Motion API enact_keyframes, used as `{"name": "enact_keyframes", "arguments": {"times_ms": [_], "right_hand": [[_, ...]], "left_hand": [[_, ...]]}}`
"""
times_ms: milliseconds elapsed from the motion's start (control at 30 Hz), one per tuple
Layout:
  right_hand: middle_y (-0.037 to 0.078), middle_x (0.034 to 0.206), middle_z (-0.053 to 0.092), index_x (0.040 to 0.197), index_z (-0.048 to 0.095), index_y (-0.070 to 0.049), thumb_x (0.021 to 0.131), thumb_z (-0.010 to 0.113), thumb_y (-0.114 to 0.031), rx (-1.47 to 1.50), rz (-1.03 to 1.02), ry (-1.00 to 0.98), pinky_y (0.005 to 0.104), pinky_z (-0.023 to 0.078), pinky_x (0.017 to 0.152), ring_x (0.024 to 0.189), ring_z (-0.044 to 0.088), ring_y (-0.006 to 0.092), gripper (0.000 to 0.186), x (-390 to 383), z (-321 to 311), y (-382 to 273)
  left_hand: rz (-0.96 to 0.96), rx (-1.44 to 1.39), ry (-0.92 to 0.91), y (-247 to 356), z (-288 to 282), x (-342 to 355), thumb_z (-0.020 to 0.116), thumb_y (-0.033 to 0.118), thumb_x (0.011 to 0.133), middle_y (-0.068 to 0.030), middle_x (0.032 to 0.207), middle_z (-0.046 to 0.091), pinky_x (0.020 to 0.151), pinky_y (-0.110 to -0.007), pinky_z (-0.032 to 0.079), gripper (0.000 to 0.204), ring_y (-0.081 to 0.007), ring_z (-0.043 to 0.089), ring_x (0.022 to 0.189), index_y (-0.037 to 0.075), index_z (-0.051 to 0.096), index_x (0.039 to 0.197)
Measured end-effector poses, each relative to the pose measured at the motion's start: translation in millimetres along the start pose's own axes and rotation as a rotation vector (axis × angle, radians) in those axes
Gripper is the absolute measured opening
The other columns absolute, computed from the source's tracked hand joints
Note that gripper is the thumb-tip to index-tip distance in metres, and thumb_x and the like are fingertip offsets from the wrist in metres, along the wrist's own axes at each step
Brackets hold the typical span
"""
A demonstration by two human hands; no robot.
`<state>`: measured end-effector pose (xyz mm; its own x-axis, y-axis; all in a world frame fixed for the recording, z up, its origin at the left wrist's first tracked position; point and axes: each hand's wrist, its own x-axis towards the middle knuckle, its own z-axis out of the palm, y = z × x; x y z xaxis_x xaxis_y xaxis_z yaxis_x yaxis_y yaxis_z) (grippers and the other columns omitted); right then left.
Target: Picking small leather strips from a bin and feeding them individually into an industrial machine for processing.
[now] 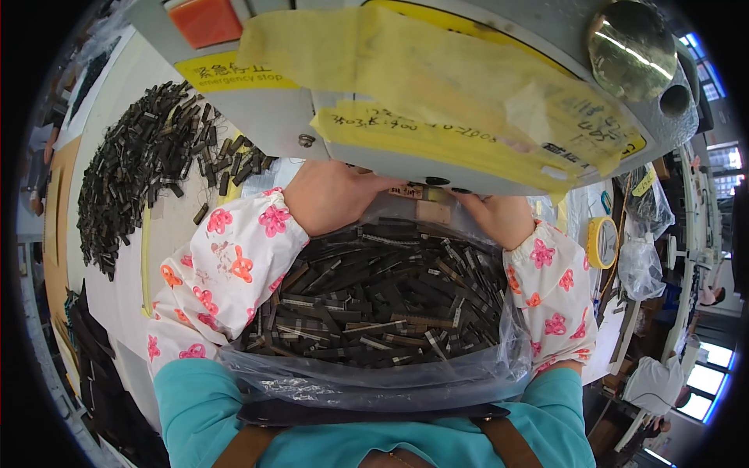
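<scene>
My left hand (337, 196) reaches under the lower edge of a grey machine head (281, 117), thumb stretched toward the middle and fingers curled. Opposite it, my right hand (501, 218) is bent the same way, its thumb pointing inward under the edge. The machine hides both sets of fingertips and whatever lies between them. Between the hands show a small wooden-looking piece with dark marks (406, 191) and a pale tan block (434, 212). Just below my hands, a clear plastic bag (374, 386) lies open in front of me, full of short, flat dark strips (382, 304).
To the left, a large heap of small dark bundles with loose threads (148, 168) covers part of the pale table (125, 304). A yellow tape roll (602, 242) stands at right. The machine carries a red button (204, 22) and yellow taped labels (468, 78). Other people sit far right.
</scene>
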<state>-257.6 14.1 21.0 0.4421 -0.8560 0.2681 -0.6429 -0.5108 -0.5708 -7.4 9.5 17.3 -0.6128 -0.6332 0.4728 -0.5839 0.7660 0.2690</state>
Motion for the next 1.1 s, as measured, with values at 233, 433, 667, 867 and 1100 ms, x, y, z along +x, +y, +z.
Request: {"name": "enact_keyframes", "arguments": {"times_ms": [233, 433, 667, 867, 1100], "right_hand": [[0.015, 0.09, 0.06, 0.095, 0.062, -0.006, 0.07, 0.063, -0.006, -0.064, -0.101, 0.043, 0.0413, 0.045, 0.073, 0.083, 0.055, 0.0364, 0.025, 5, 1, -11], [0.014, 0.085, 0.061, 0.09, 0.063, -0.002, 0.073, 0.065, -0.008, -0.135, -0.081, 0.156, 0.0381, 0.045, 0.068, 0.078, 0.058, 0.0333, 0.017, 4, 16, -28], [0.017, 0.083, 0.06, 0.092, 0.064, -0.002, 0.073, 0.062, -0.001, -0.149, -0.202, 0.089, 0.0374, 0.046, 0.066, 0.077, 0.059, 0.0326, 0.019, 6, 20, -25], [0.018, 0.085, 0.06, 0.095, 0.064, -0.002, 0.073, 0.061, 0.002, -0.124, -0.202, 0.035, 0.0377, 0.047, 0.066, 0.078, 0.059, 0.0324, 0.023, 7, 17, -28], [0.016, 0.08, 0.061, 0.093, 0.065, -0.004, 0.075, 0.061, -0.003, -0.094, -0.13, 0.042, 0.0364, 0.047, 0.063, 0.072, 0.059, 0.0319, 0.019, 7, 12, -25]], "left_hand": [[-0.019, -0.099, -0.09, 9, 0, 11, 0.064, 0.011, 0.067, -0.0095, 0.095, 0.059, 0.076, -0.036, 0.044, 0.022, -0.0285, 0.055, 0.09, 0.012, 0.067, 0.089], [0.0, -0.043, 0.031, 9, 11, 8, 0.059, 0.009, 0.067, -0.0048, 0.089, 0.061, 0.063, -0.034, 0.049, 0.024, -0.0253, 0.06, 0.081, 0.017, 0.066, 0.088], [0.049, -0.045, 0.077, 4, 13, 0, 0.058, 0.009, 0.065, -0.003, 0.083, 0.061, 0.058, -0.033, 0.049, 0.024, -0.0223, 0.06, 0.074, 0.016, 0.066, 0.086], [0.072, -0.006, 0.093, 5, 10, 4, 0.057, 0.01, 0.067, -0.0046, 0.085, 0.06, 0.059, -0.034, 0.049, 0.023, -0.024, 0.059, 0.078, 0.016, 0.066, 0.087], [0.025, 0.004, 0.021, 13, 1, 8, 0.057, 0.011, 0.068, -0.0055, 0.093, 0.06, 0.066, -0.035, 0.049, 0.025, -0.0254, 0.058, 0.085, 0.017, 0.066, 0.09]]}}
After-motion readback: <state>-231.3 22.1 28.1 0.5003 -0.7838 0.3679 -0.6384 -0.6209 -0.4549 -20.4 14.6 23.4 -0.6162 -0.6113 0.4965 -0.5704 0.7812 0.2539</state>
